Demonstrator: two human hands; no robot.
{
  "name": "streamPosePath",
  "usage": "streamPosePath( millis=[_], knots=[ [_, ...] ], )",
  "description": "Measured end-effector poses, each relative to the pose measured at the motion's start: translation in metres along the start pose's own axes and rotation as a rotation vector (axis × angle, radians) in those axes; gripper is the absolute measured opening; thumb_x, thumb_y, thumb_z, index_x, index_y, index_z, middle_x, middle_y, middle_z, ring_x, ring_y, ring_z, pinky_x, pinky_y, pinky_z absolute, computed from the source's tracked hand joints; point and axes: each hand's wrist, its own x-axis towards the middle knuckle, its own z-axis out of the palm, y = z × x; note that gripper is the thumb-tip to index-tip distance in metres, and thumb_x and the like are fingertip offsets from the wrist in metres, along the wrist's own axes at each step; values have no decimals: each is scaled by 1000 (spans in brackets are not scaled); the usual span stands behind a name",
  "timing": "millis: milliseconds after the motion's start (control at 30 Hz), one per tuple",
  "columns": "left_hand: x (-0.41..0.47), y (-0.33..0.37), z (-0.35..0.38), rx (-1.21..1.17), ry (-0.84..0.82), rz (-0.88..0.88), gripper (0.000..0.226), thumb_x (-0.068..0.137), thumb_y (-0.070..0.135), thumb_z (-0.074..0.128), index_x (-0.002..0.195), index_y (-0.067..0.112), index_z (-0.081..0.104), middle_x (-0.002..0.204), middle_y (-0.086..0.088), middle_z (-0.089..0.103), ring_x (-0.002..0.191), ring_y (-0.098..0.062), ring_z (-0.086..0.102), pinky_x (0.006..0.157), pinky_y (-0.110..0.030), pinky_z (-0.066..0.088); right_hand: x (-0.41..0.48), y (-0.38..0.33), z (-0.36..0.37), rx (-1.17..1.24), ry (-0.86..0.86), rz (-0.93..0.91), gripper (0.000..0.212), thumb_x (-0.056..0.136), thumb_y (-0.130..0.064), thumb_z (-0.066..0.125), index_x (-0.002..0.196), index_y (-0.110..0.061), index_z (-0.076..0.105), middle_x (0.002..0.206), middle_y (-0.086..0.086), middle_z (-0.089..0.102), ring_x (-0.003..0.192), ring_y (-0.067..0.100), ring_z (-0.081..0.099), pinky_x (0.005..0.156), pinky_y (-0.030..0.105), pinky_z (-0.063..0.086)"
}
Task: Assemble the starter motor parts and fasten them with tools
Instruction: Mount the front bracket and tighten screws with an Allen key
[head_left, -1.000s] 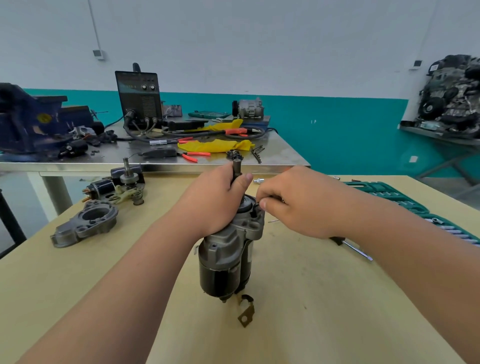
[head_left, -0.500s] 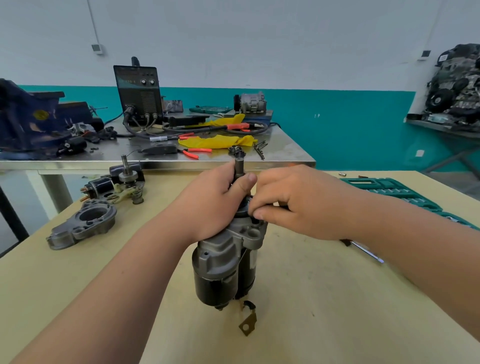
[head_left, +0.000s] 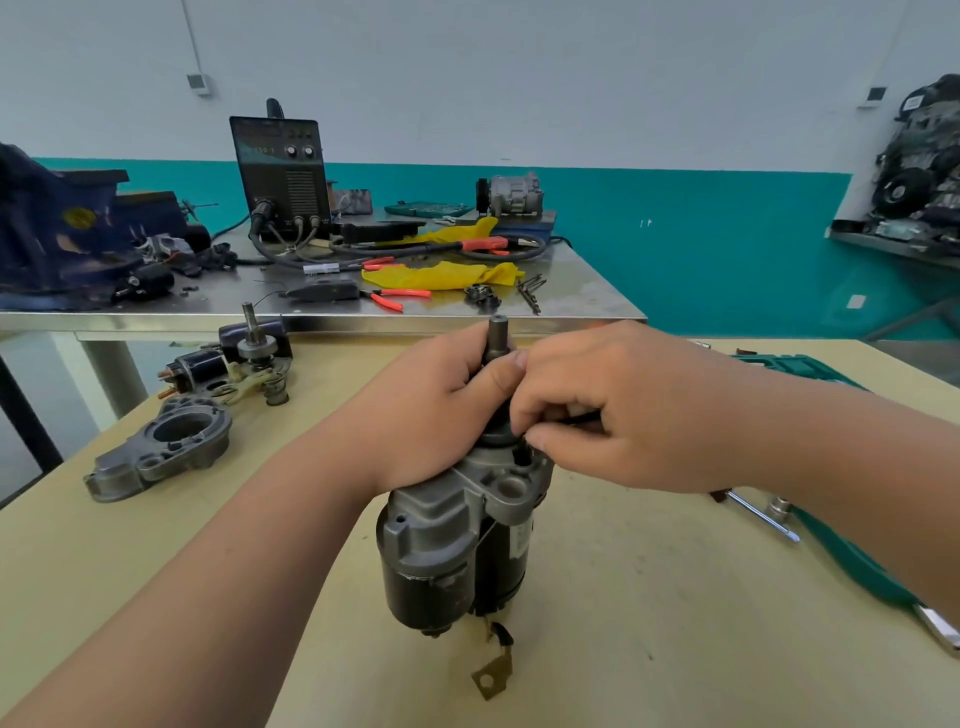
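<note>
Compared with the earlier frame, the right hand (head_left: 618, 410) is seen shifted closer to the shaft (head_left: 497, 338), its fingertips pinched together on a small dark part at the top of the starter motor (head_left: 457, 540); the part itself cannot be made out. The left hand (head_left: 441, 405) is wrapped around the upper housing and shaft base, thumb pressed against the shaft. The starter motor is stood upright on the yellow worktop (head_left: 623, 623), shaft upward. A small brass tab (head_left: 492, 675) is seen in front of the motor's base. Left of the motor, a grey end housing (head_left: 161, 447) and a solenoid with lever (head_left: 228, 369) are laid apart. Right of the motor, a green tool case (head_left: 810, 366) is partly hidden by the forearm.
</note>
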Motion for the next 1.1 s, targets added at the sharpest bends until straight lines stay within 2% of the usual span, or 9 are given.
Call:
streamPosePath(
  millis=[100, 200, 300, 367, 533, 700, 867, 1000, 1100],
  knots=[
    [1, 1, -1, -17, -25, -2, 36, 94, 45, 40, 88, 13, 56, 77, 1, 59, 71, -14, 53, 71, -43, 47, -2, 2, -1, 6, -31, -9, 14, 87, -26, 51, 89, -27, 65, 86, -21, 49, 82, -4, 46, 72, 9, 36],
    [3, 4, -1, -24, -36, -3, 39, 92, 46, 40, 90, 10, 57, 80, -3, 61, 74, -17, 54, 73, -45, 48, -4, 1, -1, 7, -20, 5, 16, 88, -27, 50, 89, -26, 65, 88, -20, 49, 81, -5, 45, 72, 12, 38],
    [6, 3, 0, -25, -50, -19, 32, 97, 38, 42, 90, 10, 57, 82, -6, 62, 76, -21, 55, 74, -45, 48, -3, -4, -3, -53, -38, 21, 18, 89, -30, 47, 90, -29, 65, 88, -22, 48, 79, -4, 45, 70, 18, 39],
    [7, 3, 1, -22, -45, -32, 29, 98, 35, 42, 91, 12, 58, 84, -5, 63, 77, -19, 56, 74, -41, 48, 0, -8, -6, -95, -53, 30, 17, 92, -29, 47, 90, -31, 65, 91, -20, 54, 82, 0, 46, 71, 22, 40],
    [4, 2, 5, -19, 16, -47, 28, 96, 39, 42, 86, 16, 56, 71, 10, 58, 65, -2, 50, 65, -24, 43, 4, -14, -10, -232, -112, 103, 27, 92, -34, 38, 96, -32, 65, 97, -15, 58, 88, 4, 51, 75, 25, 41],
    [2, 3, 8, -3, 64, -70, 32, 91, 46, 39, 82, 18, 54, 65, 11, 54, 61, -2, 46, 57, -19, 39, 5, -24, -13, -242, -117, 124, 26, 90, -31, 40, 90, -27, 66, 86, -11, 61, 81, 7, 53, 71, 21, 37],
    [4, 8, 10, 16, 78, -103, 30, 82, 49, 34, 69, 25, 47, 59, 13, 52, 55, -1, 43, 52, -17, 35, 7, -33, -13, -317, -133, 179, 22, 93, -32, 41, 85, -26, 60, 84, -7, 59, 79, 12, 55, 71, 27, 44],
    [6, 11, 13, 65, 107, -133, 29, 81, 46, 33, 70, 23, 45, 63, 7, 52, 56, -4, 43, 52, -21, 34, 10, -35, -13, -333, -152, 251, 26, 93, -28, 42, 78, -20, 60, 67, -4, 49, 59, 10, 45, 54, 23, 35],
    [6, 11, 15, 102, 122, -156, 30, 93, 43, 36, 76, 20, 48, 67, 4, 54, 59, -9, 44, 59, -28, 37, 12, -34, -14, -352, -160, 317, 32, 94, -28, 43, 63, -22, 46, 59, -6, 41, 51, 7, 37, 47, 20, 27]
  ],
)
